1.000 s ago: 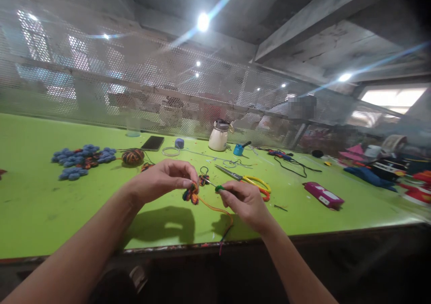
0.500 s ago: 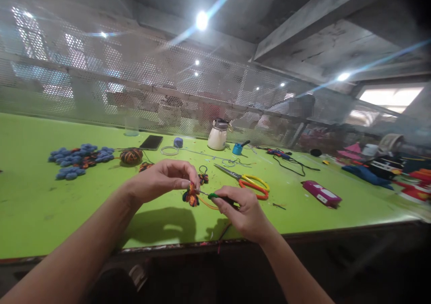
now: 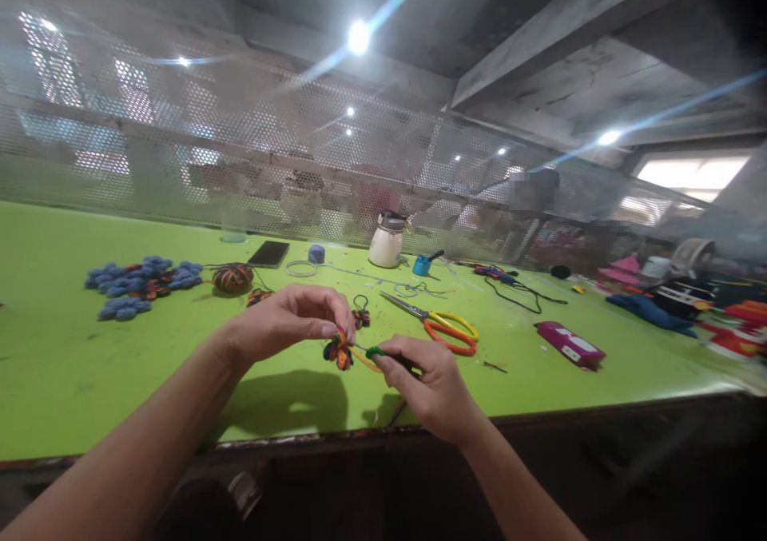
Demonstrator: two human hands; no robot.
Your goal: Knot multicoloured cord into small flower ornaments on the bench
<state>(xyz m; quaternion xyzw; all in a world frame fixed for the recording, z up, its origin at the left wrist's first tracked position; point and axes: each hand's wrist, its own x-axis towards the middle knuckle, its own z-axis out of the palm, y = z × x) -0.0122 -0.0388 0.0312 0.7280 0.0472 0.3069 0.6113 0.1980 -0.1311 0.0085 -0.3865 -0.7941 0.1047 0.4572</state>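
Observation:
Between the thumb and fingers of my left hand (image 3: 300, 317) is a small multicoloured crochet flower (image 3: 339, 351), in orange, red and dark blue yarn. My right hand (image 3: 435, 381) grips a crochet hook (image 3: 376, 352) by its green handle, and the metal tip reaches the flower's right edge. An orange yarn strand (image 3: 367, 363) runs from the flower toward my right hand. Just behind lies another small multicoloured flower (image 3: 361, 317). Scissors (image 3: 440, 324) with yellow and orange handles rest beyond my right hand.
On the green table (image 3: 149, 365) are blue crochet flowers (image 3: 123, 309), a multicoloured yarn ball (image 3: 233, 278), a phone (image 3: 269, 254), a purple yarn ball (image 3: 316, 253), a white jar (image 3: 387, 245), a blue container (image 3: 422, 265) and a magenta box (image 3: 569, 345). A perforated metal screen (image 3: 269, 149) stands behind.
The hook in my right hand has shifted slightly left, closer to the flower. My left hand keeps its hold, with the flower turned a little.

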